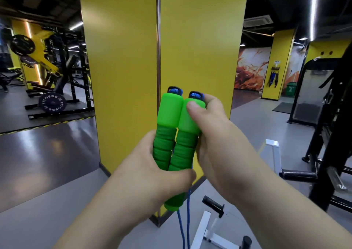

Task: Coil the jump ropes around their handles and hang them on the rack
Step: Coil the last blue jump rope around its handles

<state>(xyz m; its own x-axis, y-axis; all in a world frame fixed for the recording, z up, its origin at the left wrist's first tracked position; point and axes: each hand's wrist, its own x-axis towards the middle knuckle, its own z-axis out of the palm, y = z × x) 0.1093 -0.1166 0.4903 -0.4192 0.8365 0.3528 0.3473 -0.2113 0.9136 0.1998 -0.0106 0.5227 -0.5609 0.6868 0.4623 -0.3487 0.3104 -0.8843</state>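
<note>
A broad yellow pillar [122, 73] fills the middle of the gym, rising from a grey floor [47, 172] that shines under the ceiling lights. Off to the left stands a black and yellow weight machine [45, 62] with a round plate [52, 102] marked FITNESS leaning at its base. On the right a black frame [329, 130] runs up the edge of the room, and farther back a second yellow column [280, 63] has a small rack [274, 77] on it with dark items hanging, too far away to make out. A green bin [291, 89] sits beside that column. Low on the floor near the person lies a white metal stand [213, 233] with a black grip.

In front of the pillar the person holds two green jump rope handles [173, 134] side by side and upright, touching each other, blue caps at the top. The left hand [152, 174] is wrapped around the ribbed lower parts of both handles. The right hand [213, 134] pinches the upper smooth part of the right-hand handle, thumb across its front. A blue rope [185, 227] dangles from below the handles towards the floor, uncoiled.
</note>
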